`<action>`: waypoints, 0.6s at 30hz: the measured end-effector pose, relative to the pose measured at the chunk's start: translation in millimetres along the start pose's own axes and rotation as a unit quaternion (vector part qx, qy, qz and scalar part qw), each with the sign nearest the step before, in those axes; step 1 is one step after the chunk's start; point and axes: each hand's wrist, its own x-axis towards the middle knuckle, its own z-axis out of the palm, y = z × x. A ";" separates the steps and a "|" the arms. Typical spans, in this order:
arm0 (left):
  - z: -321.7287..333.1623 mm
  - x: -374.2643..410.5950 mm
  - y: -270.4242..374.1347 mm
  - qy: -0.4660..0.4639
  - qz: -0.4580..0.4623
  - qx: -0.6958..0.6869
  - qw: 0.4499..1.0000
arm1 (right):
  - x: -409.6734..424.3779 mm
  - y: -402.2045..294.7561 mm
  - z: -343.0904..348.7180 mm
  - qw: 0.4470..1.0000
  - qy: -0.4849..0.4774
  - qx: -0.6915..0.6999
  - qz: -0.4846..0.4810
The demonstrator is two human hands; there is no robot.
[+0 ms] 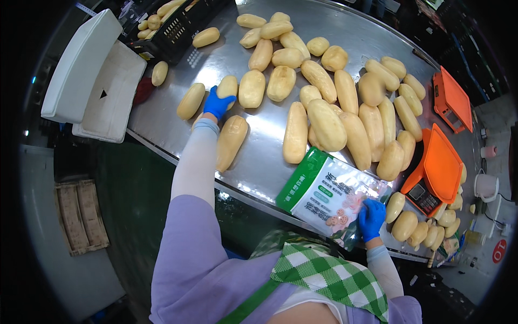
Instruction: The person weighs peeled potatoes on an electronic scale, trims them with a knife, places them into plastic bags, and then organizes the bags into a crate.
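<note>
My left hand (pixel 219 103), in a blue glove, is closed around a peeled lotus root segment (pixel 227 86) lying on the steel table at the left. Other segments lie beside it, among them a long one (pixel 232 139) nearer the table edge. My right hand (pixel 371 220), also blue-gloved, grips the lower right end of a green and white printed plastic bag (pixel 323 194) at the near edge. Beyond the bag, many peeled lotus root segments (pixel 327 124) are heaped across the steel table (pixel 259 129).
Two orange scales (pixel 443 164) (pixel 452 100) stand at the right, with small segments (pixel 404 226) near the closer one. A black plastic crate (pixel 174 36) holds more segments at the upper left. Beside it is a white foam box (pixel 109 89) with its lid (pixel 79 67).
</note>
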 end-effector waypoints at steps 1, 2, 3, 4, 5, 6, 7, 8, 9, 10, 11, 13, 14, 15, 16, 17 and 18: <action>-12.9 6.4 -2.0 -0.106 -0.082 -0.214 0.968 | 0.3 -1.2 -0.9 1.000 0.002 0.002 -0.002; -19.8 2.8 -6.3 -0.100 -0.196 -0.376 0.900 | 0.4 -2.7 -2.5 1.000 0.004 0.004 -0.004; -26.0 -7.7 6.6 -0.095 -0.299 -0.521 0.794 | -0.4 -2.3 -3.3 1.000 0.010 0.003 -0.002; -36.5 -21.9 21.0 -0.135 -0.319 -0.637 0.688 | -1.5 -1.0 -3.0 1.000 0.011 0.007 0.003; -40.9 -40.5 33.4 -0.138 -0.271 -0.676 0.671 | -2.1 0.1 -3.0 1.000 0.010 0.012 0.006; -43.5 -53.7 34.2 -0.169 -0.231 -0.692 0.663 | -2.5 1.3 -3.3 1.000 0.009 0.018 0.006; -44.3 -66.7 37.0 -0.202 -0.191 -0.706 0.651 | -2.7 2.0 -3.8 1.000 0.010 0.023 0.005; -42.9 -81.7 40.9 -0.210 -0.189 -0.711 0.644 | -2.5 2.6 -4.3 1.000 0.011 0.028 0.005; -43.4 -99.4 53.3 -0.218 -0.188 -0.714 0.638 | -3.0 1.2 -6.0 0.999 0.011 0.033 0.006; -44.4 -118.9 67.3 -0.225 -0.185 -0.718 0.632 | -3.3 3.9 -5.9 0.999 0.007 0.045 0.009; -46.6 -138.0 80.6 -0.259 -0.157 -0.722 0.623 | -3.1 4.8 -6.9 0.999 0.012 0.049 0.004; -44.1 -175.4 107.6 -0.231 -0.171 -0.706 0.647 | -2.0 5.0 -8.4 0.998 0.026 0.061 -0.012; -40.9 -189.9 115.2 -0.297 -0.148 -0.705 0.627 | -5.3 9.4 -10.2 0.998 0.001 0.068 -0.002; -39.5 -204.8 123.2 -0.359 -0.123 -0.698 0.607 | -5.3 9.9 -13.6 0.996 0.003 0.093 0.010; -42.7 -225.1 142.7 -0.321 0.048 -0.410 0.853 | -3.9 5.8 -18.9 0.993 0.003 0.119 0.021; -32.0 -236.1 152.5 -0.324 0.147 -0.271 0.895 | -2.2 0.4 -26.9 0.989 0.002 0.145 0.033; -22.2 -248.0 161.6 -0.301 0.244 -0.130 0.913 | 4.4 -9.4 -40.6 0.992 0.004 0.129 -0.010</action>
